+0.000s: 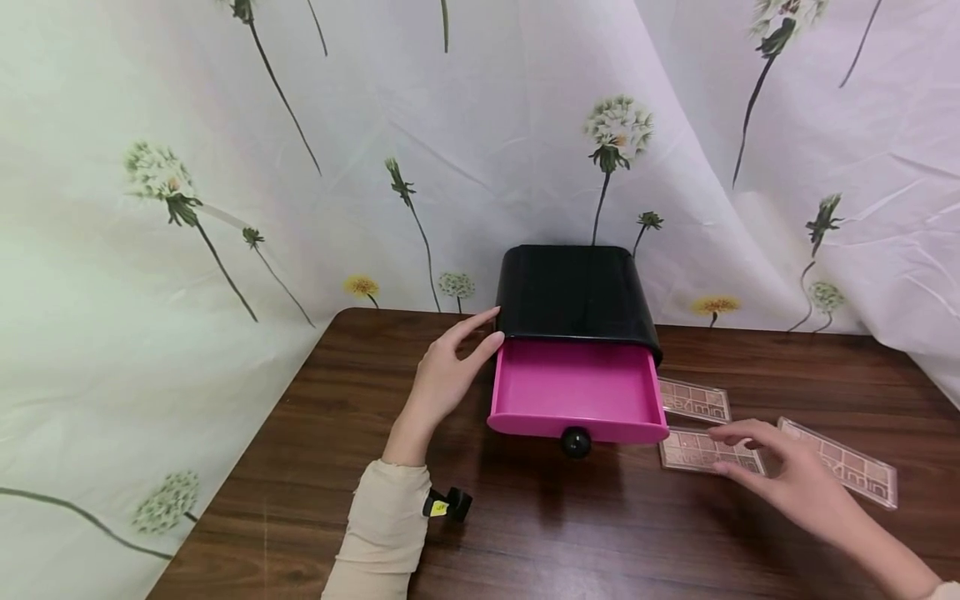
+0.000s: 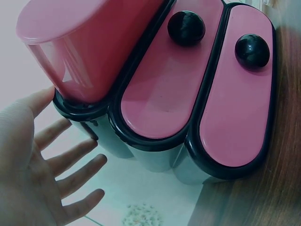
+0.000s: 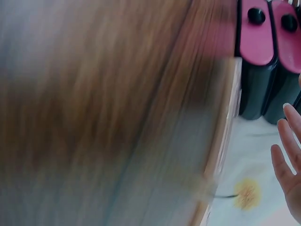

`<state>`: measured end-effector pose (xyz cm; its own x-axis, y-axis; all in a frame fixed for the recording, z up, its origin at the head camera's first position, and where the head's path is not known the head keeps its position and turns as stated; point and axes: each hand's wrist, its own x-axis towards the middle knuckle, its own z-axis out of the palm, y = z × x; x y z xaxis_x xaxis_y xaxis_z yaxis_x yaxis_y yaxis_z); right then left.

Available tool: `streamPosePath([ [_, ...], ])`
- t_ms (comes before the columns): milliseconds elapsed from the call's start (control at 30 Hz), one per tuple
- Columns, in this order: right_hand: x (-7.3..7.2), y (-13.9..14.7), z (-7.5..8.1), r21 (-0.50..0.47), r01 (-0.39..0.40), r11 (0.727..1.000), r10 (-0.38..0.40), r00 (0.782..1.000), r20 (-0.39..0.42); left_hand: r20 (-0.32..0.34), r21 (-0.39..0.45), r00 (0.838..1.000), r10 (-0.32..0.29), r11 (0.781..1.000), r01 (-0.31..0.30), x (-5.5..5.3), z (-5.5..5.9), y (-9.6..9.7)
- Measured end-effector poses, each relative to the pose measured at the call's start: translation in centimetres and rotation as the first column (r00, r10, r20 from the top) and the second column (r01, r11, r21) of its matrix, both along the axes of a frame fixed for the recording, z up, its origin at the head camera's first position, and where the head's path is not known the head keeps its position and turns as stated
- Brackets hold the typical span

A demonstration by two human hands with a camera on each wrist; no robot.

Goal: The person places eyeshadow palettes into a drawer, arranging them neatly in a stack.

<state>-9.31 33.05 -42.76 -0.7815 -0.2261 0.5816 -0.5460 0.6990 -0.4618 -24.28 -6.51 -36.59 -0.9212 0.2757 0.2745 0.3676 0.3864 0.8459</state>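
A black drawer box point(image 1: 573, 292) stands at the table's back with its pink top drawer point(image 1: 573, 387) pulled out; I see nothing inside that drawer. My left hand point(image 1: 444, 375) is at the box's left side, fingers spread, its fingertips at the black shell. In the left wrist view, two closed pink drawers point(image 2: 162, 94) with round black knobs lie below the top one. My right hand point(image 1: 787, 475) is over an eyeshadow palette point(image 1: 686, 450), with thumb and fingers apart. Two more palettes, one behind point(image 1: 693, 400) and one to the right point(image 1: 862, 471), lie flat nearby.
The brown wooden table point(image 1: 300, 500) carries everything. Behind it hangs a white cloth point(image 1: 517, 150) printed with dandelions. A black wrist mount point(image 1: 448, 505) with a yellow label juts from the left sleeve. Much of the right wrist view is motion-blurred.
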Motion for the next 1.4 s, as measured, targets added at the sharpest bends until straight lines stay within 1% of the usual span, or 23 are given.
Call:
streamPosePath([
  [200, -1.0, 2.0, -0.5, 0.040, 0.027, 0.999, -0.029, 0.998, 0.050, -0.004, -0.002, 1.000, -0.003, 1.000, 0.003, -0.2, 0.1, -0.1],
  [333, -2.1, 3.2, -0.9, 0.068, 0.002, 0.998, -0.007, 0.998, 0.067, -0.005, -0.005, 1.000, 0.002, 1.000, -0.002, -0.2, 0.3, -0.2],
  [433, -2.7, 3.8, -1.1, 0.070, -0.032, 0.997, 0.026, 0.995, 0.096, -0.005, -0.004, 1.000, 0.003, 1.000, -0.003, -0.2, 0.3, -0.2],
  [567, -3.2, 4.4, -1.5, 0.108, -0.039, 0.993, 0.025, 0.992, 0.126, -0.002, 0.000, 1.000, -0.001, 1.000, 0.001, -0.1, 0.2, -0.2],
  [700, -3.3, 4.8, -1.9, 0.198, -0.009, 0.980, -0.022, 0.988, 0.153, -0.002, -0.006, 1.000, 0.002, 1.000, -0.002, -0.1, 0.1, -0.1],
  [900, -3.3, 4.8, -2.3, 0.276, 0.024, 0.961, -0.080, 0.978, 0.193, -0.008, -0.024, 1.000, 0.008, 1.000, -0.009, 0.0, 0.1, 0.0],
  [1200, -3.5, 4.6, -2.9, 0.323, 0.021, 0.946, -0.079, 0.983, 0.165, -0.009, -0.035, 1.000, 0.010, 0.999, -0.010, 0.1, 0.3, 0.0],
  [1400, -3.4, 4.6, -2.8, 0.312, 0.012, 0.950, -0.057, 0.989, 0.136, -0.008, -0.037, 1.000, 0.012, 0.999, -0.012, 0.2, 0.3, 0.0],
])
